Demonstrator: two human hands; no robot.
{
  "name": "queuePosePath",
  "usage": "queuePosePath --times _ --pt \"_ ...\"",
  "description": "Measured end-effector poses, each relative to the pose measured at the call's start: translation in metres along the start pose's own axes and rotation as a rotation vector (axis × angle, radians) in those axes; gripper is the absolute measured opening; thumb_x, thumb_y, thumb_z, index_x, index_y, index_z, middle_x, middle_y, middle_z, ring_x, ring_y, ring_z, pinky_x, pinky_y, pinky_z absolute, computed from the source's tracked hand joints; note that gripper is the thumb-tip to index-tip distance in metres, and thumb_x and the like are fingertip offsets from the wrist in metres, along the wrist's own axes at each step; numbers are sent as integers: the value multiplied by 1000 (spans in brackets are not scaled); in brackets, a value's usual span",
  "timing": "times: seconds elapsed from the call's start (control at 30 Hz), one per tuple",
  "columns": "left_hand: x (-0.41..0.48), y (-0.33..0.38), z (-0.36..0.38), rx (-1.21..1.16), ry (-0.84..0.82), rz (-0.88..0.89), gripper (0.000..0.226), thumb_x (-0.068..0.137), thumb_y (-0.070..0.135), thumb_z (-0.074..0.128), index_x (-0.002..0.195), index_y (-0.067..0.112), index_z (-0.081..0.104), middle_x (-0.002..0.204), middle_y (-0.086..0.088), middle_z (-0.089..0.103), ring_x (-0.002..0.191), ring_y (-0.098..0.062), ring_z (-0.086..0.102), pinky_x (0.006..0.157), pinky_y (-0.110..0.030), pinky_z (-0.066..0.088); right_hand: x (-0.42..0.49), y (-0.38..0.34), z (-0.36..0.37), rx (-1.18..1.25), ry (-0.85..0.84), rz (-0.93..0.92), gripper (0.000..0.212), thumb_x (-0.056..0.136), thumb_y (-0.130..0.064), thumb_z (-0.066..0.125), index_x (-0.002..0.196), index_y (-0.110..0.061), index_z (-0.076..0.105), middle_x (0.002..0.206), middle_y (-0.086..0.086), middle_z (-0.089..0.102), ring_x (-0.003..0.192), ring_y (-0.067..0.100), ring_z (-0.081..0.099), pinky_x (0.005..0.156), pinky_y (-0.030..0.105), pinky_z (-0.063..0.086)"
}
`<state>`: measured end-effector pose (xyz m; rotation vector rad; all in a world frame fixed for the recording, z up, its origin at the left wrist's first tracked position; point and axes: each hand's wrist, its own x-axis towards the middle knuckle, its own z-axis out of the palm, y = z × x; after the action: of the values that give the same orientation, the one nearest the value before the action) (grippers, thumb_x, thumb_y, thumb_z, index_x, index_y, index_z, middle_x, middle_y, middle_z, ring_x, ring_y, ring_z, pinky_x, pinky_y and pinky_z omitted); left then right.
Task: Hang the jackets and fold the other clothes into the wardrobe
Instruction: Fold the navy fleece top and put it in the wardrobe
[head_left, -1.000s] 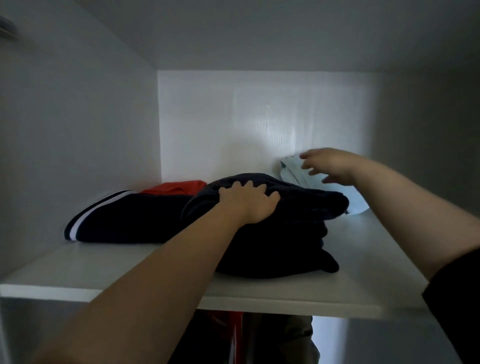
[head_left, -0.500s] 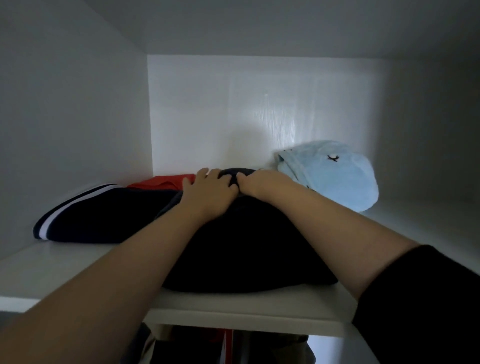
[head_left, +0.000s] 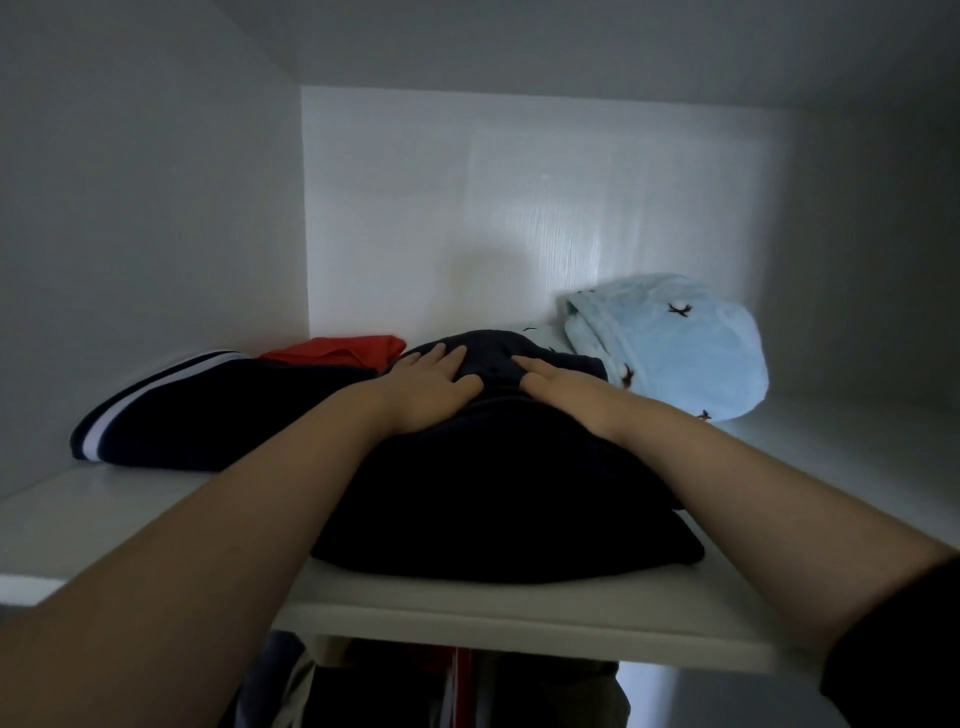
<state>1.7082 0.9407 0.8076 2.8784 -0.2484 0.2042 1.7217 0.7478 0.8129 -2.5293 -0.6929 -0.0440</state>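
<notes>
Left hand (head_left: 431, 387) and right hand (head_left: 566, 387), fingers flat, are pressing the folded dark garment (head_left: 493, 499) onto the wardrobe shelf (head_left: 519, 613), likely flattening it; blue fleece (head_left: 675, 348) lying at two o'clock.

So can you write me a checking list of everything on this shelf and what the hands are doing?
Surface: white wardrobe shelf, dimly lit.
Job's things: folded dark garment in the middle; striped dark garment to its left; red garment behind; fluffy light blue garment at the back right.
Clutter: nothing seen.
Hands: left hand and right hand lie flat on top of the folded dark garment, fingers straight.
Cables: nothing seen.
Surroundings: white wardrobe walls; clothes hang below the shelf, too dark to identify.
</notes>
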Motion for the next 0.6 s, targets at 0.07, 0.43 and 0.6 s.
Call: queuePosePath --times 0.07,0.43,0.6 --pt "-3 2 -1 20 16 2 61 101 44 20 153 19 2 161 -8 0 148 -20 -1 120 -36 2 -4 -5 0 -16 26 7 52 101 -38 30 151 -25 23 155 2 31 140 19 29 105 23 17" --pt "-62 15 -25 -190 254 181 52 100 43 37 145 18 38 152 -2 37 138 -19 34 110 -28 23 -51 -53 -28 -336 390 109 31 102 -27 29 90 -9 51 90 9 55 89 26 51 76 34 39" --pt "-89 25 -16 -170 390 258 54 97 44 42 145 18 39 151 -1 38 139 -19 33 114 -42 27 -90 -57 -19 -285 539 165 28 102 -13 28 95 -3 54 108 19 59 92 32 54 81 41 46"
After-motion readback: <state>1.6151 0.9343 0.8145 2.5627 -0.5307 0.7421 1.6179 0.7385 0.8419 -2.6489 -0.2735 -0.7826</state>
